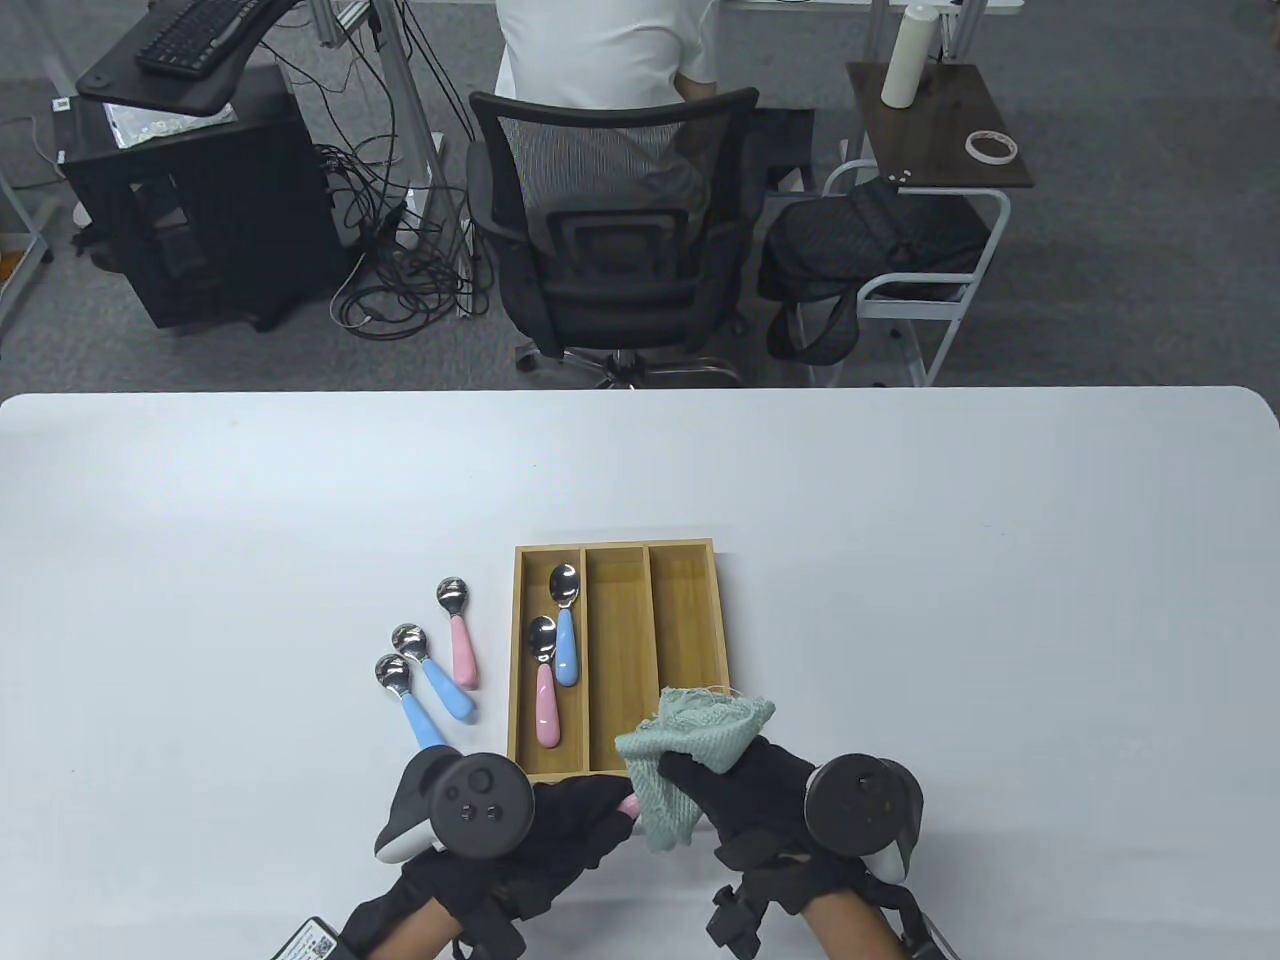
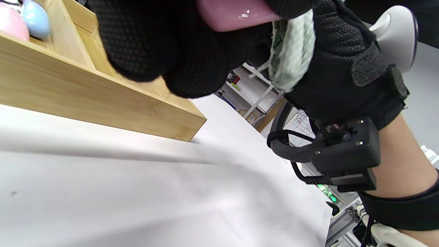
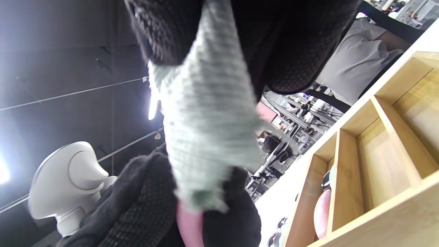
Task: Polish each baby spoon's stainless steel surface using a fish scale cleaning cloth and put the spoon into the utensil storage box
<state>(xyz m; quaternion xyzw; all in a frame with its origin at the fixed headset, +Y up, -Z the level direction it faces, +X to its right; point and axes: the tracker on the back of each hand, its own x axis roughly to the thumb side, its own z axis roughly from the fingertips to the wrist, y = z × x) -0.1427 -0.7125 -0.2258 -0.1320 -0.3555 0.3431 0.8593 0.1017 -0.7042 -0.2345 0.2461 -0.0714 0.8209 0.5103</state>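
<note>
Low in the table view, just left of centre, the left hand (image 1: 560,830) grips the pink handle of a baby spoon (image 1: 630,806), only a sliver of pink showing between the gloves; in the left wrist view that handle (image 2: 236,13) sits at the top edge, clamped in curled black fingers. Just right of it, the right hand (image 1: 750,800) is closed around the pale green cleaning cloth (image 1: 690,760), which is bunched over the spoon's hidden bowl end. Directly above the hands lies the wooden storage box (image 1: 680,560), its lower edge touching the cloth. Its leftmost compartment holds a blue-handled spoon (image 1: 565,625) and a pink-handled spoon (image 1: 544,690), side by side. Left of the box, on the white table (image 1: 1000,600), lie three more spoons: one pink spoon (image 1: 458,630) and two blue spoons (image 1: 432,670), close together.
</note>
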